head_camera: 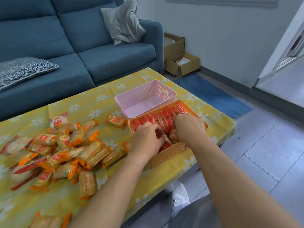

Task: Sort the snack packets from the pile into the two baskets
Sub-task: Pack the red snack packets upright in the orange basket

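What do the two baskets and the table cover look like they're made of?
Pink basket: likely moulded plastic, matte, judging by perforated lattice walls and cut-out handle. Orange basket: the same, with a woven-pattern wall. Table cover: probably vinyl or oilcloth; slight sheen, sharp fold creases.

orange basket point(166, 156) | pink basket point(144, 92) | tablecloth point(82, 104) — yellow, white daisies | sofa point(98, 30) — blue

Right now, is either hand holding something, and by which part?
Left hand seems to pinch one red packet by its end, inside the orange basket. Right hand: fingers hidden among packets, cannot tell.
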### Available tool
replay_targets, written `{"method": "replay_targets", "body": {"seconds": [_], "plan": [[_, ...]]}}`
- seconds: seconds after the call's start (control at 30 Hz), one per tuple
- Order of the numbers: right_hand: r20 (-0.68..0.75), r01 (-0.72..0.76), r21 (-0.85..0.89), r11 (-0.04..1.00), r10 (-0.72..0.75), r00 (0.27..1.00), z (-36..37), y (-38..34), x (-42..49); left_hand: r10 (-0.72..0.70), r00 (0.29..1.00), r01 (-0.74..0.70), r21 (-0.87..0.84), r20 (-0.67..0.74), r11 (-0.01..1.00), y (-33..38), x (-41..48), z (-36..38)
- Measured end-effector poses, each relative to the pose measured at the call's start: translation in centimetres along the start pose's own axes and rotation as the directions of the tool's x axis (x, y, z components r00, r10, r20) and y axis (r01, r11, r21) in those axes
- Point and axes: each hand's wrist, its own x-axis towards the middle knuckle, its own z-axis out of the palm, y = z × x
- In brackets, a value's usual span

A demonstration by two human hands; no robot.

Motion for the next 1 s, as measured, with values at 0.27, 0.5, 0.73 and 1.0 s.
{"method": "replay_targets", "body": {"seconds": [0.27,0.5,0.73,1.0], "plan": [[-0.060,0.039,0.167,0.985,-0.029,0.998,-1.3,1.1,-0.2,0.001,1.000,-0.001,-0.012,0.001,1.000,-0.2,-0.1,0.0],[-0.069,0.081,0.718,0.692,-0.046,0.997,-3.3,4.8,-0.3,0.038,0.978,-0.082,-0.214,-0.204,0.973,0.3,-0.7,-0.3],[-0.020,0.016,0.819,0.574,0.000,1.000,-1.7,4.1,0.9,0.078,0.984,-0.161,-0.607,-0.161,0.778,1.0,-0.9,-1.0],[0.059,0.037,0.677,0.735,-0.105,0.993,-1.5,2.7,0.7,0.245,0.969,-0.244,-0.296,-0.034,0.924,1.6,-0.3,-1.2]]}}
